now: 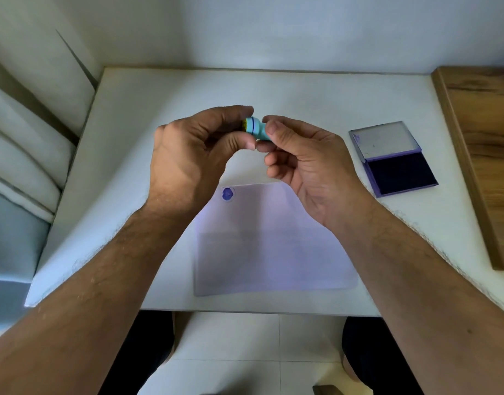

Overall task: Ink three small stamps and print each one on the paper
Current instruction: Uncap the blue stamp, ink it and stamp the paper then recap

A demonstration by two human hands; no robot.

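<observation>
nearest, below the grip and toward the body, lies the paper (273, 240) on the table (125, 195), flat and square to the person, likely so that a print can be pressed straight down. its far left corner bears one blue print (227, 193), so by my reckoning one stamp of three is done.

above the paper's far edge, both hands hold the stamp (255, 129) up in the air between them. the left hand (194, 155) pinches its wide end with thumb and curled fingers; the right hand (302, 158) pinches its narrow end between thumb and forefinger. held at both ends like that, it looks as if the stamp is being pulled apart or uncapped before inking, though i cannot be sure.

the stamp is small and light blue, lying sideways, with a dark ring round its body and a bit of yellow at the left-hand end.

right of the grip and a little farther, the ink pad (401, 171) sits open, lid folded back, within reach of the right hand.
</observation>
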